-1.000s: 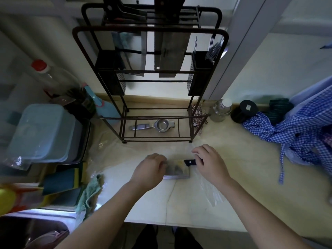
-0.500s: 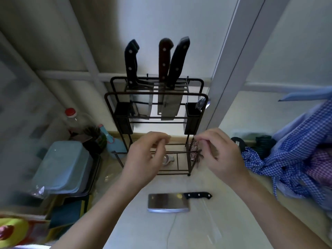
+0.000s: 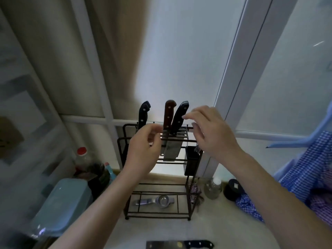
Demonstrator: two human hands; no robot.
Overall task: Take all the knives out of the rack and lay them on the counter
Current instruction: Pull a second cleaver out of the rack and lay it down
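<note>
Dark metal wire forms a rack standing on a pale counter against a frosted window. Three knives stand in its top slots, handles up: a black-handled knife on the left, a brown-handled knife in the middle, and a dark-handled knife leaning just beside it on the right. Wide blades hang down below the top bar.

Both hands are raised in front of the rack, empty. The left hand has its fingers curled loosely, close to the top bar near the brown handle (whether it touches the bar cannot be told). The right hand is spread open, its fingertips just beside the dark handle without gripping it.

A fourth knife, a cleaver with a black handle, lies flat on the counter at the bottom edge, well apart from the rack. On the rack's lowest shelf lies a metal strainer. A pale blue tub and a red-capped bottle sit to the left; a blue checked cloth is on the right.
</note>
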